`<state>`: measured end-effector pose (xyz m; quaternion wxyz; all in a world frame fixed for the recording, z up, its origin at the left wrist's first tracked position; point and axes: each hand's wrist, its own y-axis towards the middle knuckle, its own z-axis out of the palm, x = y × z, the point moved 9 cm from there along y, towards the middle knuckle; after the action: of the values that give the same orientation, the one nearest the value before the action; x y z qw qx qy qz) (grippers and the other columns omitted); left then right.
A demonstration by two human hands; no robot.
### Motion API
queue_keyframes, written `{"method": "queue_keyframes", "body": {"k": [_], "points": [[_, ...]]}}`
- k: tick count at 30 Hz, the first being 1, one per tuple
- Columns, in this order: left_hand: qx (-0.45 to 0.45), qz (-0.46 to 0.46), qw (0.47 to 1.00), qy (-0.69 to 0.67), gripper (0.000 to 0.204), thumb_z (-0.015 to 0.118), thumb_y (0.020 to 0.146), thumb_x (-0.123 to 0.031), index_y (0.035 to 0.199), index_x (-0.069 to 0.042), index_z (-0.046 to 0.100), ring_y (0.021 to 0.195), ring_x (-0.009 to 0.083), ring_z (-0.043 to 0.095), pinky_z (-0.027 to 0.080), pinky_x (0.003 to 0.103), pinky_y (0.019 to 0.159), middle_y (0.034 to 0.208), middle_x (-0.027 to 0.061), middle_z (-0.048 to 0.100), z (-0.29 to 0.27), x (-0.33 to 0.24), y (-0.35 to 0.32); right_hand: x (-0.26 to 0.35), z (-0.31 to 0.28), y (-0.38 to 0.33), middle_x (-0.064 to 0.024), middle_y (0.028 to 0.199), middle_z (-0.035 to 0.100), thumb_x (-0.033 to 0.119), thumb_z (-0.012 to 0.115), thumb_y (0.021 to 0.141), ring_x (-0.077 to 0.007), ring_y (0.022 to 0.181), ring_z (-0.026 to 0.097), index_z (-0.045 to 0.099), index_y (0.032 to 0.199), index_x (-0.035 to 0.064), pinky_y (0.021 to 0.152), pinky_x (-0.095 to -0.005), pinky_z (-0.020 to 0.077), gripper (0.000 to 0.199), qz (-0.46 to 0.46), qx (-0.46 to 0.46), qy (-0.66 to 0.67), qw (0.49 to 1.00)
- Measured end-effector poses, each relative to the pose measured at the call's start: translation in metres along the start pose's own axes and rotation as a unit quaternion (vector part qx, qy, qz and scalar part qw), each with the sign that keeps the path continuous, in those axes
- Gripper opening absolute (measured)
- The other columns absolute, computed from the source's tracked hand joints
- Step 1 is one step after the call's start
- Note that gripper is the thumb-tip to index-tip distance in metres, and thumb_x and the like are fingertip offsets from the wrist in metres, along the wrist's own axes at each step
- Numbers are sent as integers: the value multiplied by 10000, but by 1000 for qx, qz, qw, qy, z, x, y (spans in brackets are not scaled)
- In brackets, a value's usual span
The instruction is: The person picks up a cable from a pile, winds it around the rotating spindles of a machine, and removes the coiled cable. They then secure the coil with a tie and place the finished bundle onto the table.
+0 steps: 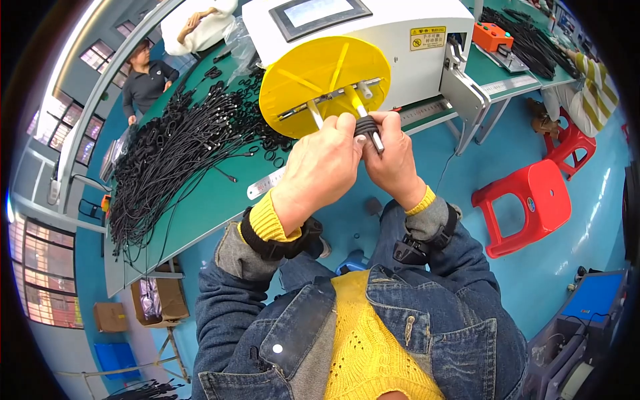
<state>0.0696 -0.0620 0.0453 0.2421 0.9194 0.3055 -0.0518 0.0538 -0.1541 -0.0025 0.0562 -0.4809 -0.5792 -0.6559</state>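
Both hands, left [320,167] and right [393,157], pinch a wound coil [365,127] off the disc [325,83]; loose cables [180,150] at nine o'clock remain unwound.

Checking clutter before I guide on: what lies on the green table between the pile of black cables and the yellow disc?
In the head view, loose black rings lie scattered on the green table between the black cable pile and the yellow disc.
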Motion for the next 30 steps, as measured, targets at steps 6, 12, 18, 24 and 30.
{"method": "queue_keyframes", "body": {"k": [6,12,18,24,30], "points": [[20,-15,1000,-13,174,510,847,-159,849,-9,423,638,392,553,445,466,551,784,212,535,7,-26,-33,24,-20,-34,-197,770,584,39,579,759,-372,699,593,457,1008,7,589,-375,475,279,40,22,-52,998],[52,-105,988,-105,241,535,850,-222,834,-5,431,612,318,588,466,438,526,774,155,547,48,-1,-88,-3,15,-77,-206,707,571,14,548,743,-399,703,578,443,924,12,563,-413,457,209,60,208,-108,970],[165,-362,714,-576,321,547,865,-299,920,14,498,645,215,614,513,375,550,869,111,580,117,76,-154,-26,81,-111,-208,685,564,25,556,732,-411,687,564,415,880,7,550,-450,437,206,51,337,-28,940],[248,-409,532,-699,355,527,885,-327,991,12,527,621,150,614,518,262,488,882,128,610,121,60,-178,-22,116,-129,-227,631,562,80,530,765,-403,652,575,437,854,-22,574,-474,452,164,32,403,7,914],[393,-429,517,-628,299,554,872,-286,913,10,553,522,118,588,478,212,411,702,96,612,146,72,-208,-9,131,-145,-215,652,577,99,564,744,-375,661,592,461,831,-21,565,-436,455,180,-28,549,-151,821]]}}
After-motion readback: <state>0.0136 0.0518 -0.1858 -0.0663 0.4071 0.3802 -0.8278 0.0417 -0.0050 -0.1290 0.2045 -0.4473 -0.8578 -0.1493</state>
